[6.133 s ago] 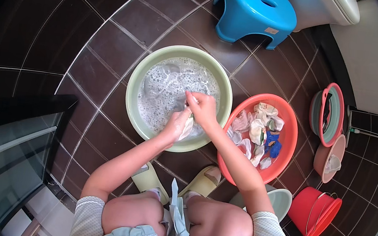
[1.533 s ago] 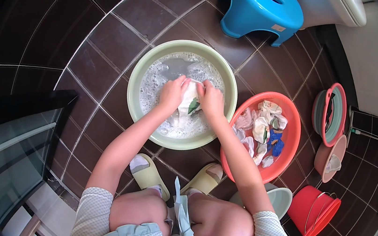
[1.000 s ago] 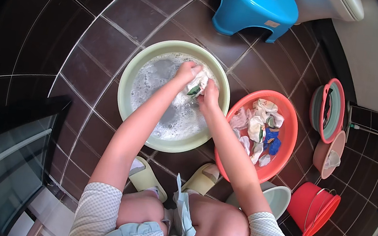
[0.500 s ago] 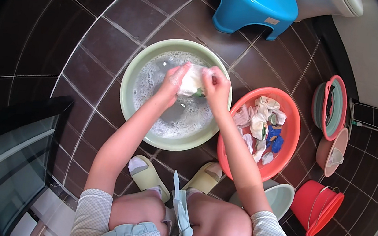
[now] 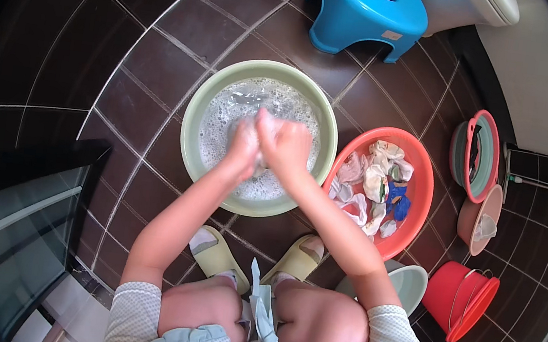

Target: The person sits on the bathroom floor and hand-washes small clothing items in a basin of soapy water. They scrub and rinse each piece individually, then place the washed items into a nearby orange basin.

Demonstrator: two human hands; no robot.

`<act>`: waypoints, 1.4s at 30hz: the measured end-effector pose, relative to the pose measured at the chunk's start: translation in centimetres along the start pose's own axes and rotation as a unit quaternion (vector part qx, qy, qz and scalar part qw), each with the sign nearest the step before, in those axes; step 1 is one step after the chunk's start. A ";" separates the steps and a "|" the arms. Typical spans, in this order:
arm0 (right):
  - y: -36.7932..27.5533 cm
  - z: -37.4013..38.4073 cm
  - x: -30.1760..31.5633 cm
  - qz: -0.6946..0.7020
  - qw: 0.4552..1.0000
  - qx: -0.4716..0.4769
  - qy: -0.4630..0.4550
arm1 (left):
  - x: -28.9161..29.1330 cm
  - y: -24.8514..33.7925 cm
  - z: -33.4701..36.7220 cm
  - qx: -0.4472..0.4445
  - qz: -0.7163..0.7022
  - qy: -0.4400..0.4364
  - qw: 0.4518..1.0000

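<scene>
My left hand and my right hand are pressed together above soapy water, both closed and a little blurred. Between them is a white sock, almost wholly covered by my fingers; only a scrap shows below. The pale green basin under my hands holds foamy water. To its right stands an orange-red basin of small garments, among them white pieces with coloured patches and a blue one.
A blue plastic stool stands at the far side. Along the right are stacked pink-rimmed basins, a peach tub, a red bucket and a pale basin. A dark-framed glass panel is at left; my slippers rest on dark tiles.
My hands have come together and lowered slightly toward me, bunching the sock that was stretched between them. A whitish garment in the orange-red basin now lies differently.
</scene>
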State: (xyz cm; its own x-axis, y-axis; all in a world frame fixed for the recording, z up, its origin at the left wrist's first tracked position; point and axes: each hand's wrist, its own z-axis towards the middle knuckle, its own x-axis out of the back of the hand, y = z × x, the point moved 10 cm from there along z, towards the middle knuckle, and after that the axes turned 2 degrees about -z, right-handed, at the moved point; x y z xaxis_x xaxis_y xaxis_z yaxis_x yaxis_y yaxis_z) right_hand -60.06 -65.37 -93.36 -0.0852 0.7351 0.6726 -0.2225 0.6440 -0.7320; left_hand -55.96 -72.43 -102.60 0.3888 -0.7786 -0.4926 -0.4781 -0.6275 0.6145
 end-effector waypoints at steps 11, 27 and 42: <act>0.0 0.8 -0.2 -0.121 0.991 0.016 -0.055 | -0.3 -1.6 -1.5 0.070 -0.010 -0.003 0.998; 4.2 -0.9 -3.3 0.359 0.908 -0.127 -0.172 | -0.5 7.6 -1.9 -0.291 0.366 0.008 0.884; 5.8 -6.1 -4.2 0.086 0.915 0.104 -0.381 | 3.2 -1.6 -2.0 -0.107 0.544 -0.250 0.794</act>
State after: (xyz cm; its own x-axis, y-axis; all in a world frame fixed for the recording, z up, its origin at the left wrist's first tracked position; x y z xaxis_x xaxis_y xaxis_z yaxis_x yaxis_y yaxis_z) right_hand -55.06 -63.45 -101.08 -0.7709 0.4098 0.4876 -0.3152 0.4197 -0.8512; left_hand -52.44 -73.93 -103.92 -0.5488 -0.7973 0.2513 -0.1515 0.3905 0.9081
